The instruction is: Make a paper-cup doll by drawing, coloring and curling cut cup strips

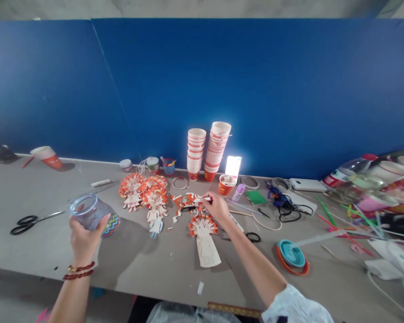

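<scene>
grip at left (pixel 85 238) clasps a clear jar (pixel 98 214), right grip (pixel 218 209) pinching a slim object (pixel 207 198).

Worn on my head, the camera looks forward and down from above the near side of the table (pixel 138 271), facing the blue wall (pixel 161 80) behind it.

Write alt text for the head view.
A person's left hand holds a transparent patterned jar above a gray table; the right hand is among orange-and-white paper pieces. Two stacks of paper cups stand before a blue wall.
</scene>
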`<state>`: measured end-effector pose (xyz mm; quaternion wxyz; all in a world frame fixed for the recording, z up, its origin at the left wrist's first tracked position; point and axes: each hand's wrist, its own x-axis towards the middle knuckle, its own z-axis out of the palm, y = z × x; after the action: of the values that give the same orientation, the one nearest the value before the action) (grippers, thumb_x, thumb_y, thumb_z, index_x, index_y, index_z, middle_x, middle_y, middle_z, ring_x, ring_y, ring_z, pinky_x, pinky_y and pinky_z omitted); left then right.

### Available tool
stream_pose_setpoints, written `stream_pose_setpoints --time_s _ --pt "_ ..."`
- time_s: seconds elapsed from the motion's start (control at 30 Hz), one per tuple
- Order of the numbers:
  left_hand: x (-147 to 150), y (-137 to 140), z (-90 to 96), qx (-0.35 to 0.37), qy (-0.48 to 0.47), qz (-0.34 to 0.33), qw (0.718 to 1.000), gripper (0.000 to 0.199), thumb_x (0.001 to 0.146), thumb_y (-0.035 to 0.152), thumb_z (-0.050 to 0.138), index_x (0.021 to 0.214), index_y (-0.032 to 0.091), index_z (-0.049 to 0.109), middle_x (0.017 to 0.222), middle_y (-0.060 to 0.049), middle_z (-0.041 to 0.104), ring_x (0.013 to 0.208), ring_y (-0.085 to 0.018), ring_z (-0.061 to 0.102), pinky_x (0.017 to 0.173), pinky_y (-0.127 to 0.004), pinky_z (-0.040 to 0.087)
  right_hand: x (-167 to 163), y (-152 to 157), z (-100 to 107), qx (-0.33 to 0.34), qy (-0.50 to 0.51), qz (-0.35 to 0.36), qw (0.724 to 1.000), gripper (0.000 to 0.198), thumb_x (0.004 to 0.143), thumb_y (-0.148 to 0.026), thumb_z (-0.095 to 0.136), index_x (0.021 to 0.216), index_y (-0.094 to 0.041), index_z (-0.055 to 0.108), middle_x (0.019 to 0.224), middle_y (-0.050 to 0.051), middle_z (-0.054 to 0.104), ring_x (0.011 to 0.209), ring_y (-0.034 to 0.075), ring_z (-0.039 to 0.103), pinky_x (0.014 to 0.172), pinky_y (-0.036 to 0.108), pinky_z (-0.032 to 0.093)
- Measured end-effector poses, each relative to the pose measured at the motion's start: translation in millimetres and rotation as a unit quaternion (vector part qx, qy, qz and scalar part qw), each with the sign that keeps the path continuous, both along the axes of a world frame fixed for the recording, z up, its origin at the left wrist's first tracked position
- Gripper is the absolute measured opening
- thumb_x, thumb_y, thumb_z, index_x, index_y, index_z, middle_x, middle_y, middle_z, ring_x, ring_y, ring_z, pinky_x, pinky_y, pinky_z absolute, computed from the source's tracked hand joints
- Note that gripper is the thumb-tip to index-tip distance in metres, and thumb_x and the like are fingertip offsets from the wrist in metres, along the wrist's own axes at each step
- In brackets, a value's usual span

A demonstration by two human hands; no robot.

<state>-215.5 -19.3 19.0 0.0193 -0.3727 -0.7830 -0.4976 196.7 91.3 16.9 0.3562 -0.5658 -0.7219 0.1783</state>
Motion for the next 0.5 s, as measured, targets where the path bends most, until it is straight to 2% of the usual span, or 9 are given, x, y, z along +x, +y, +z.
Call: stream_pose_setpoints --time_s 0.13,0.27,0.37,0.5 --pt "-6.5 -0.6 -10.7 0.013 0.003 -0.026 1.0 0.096 0.061 0.051 0.077 0.141 0.02 0.033 0.132 -0.012 0.052 0.117 -0.036 0.055 0.1 -0.054 0.043 -0.1 -0.8 -0.6 -0.001 0.002 0.004 1.0 0.013 0.083 -0.032 0.055 0.08 -0.024 0.065 0.078 0.001 0.072 0.069 0.018 0.063 0.059 0.023 0.04" --pt "-2.6 -5.9 -13.5 0.141 0.025 -0.093 0.985 0.081 0.075 0.052 0.059 0.142 0.019 0.025 0.145 -0.015 0.04 0.129 -0.034 0.046 0.101 -0.05 0.044 -0.5 -1.1 -1.8 0.002 0.004 0.008 1.0 0.013 0.082 -0.031 0.055 0.082 -0.024 0.065 0.08 0.001 0.071 0.07 0.018 0.063 0.06 0.024 0.041" --pt "10.0 -16.4 -6.3 0.209 0.067 -0.048 0.974 0.064 0.084 0.047 0.048 0.138 0.021 0.028 0.146 -0.013 0.038 0.133 -0.03 0.041 0.103 -0.05 0.042 0.0 -1.4 -2.5 0.006 0.003 0.015 1.0 0.013 0.082 -0.031 0.055 0.083 -0.024 0.066 0.081 0.001 0.071 0.071 0.017 0.063 0.061 0.024 0.042" --pt "28.7 -31.7 1.5 0.258 0.137 0.037 0.956 0.06 0.082 0.049 0.047 0.132 0.019 0.037 0.139 -0.013 0.044 0.126 -0.03 0.047 0.1 -0.048 0.045 1.3 -1.9 -2.0 0.014 -0.001 0.028 1.0 0.012 0.082 -0.029 0.055 0.083 -0.023 0.066 0.081 0.001 0.071 0.072 0.017 0.063 0.063 0.024 0.041"
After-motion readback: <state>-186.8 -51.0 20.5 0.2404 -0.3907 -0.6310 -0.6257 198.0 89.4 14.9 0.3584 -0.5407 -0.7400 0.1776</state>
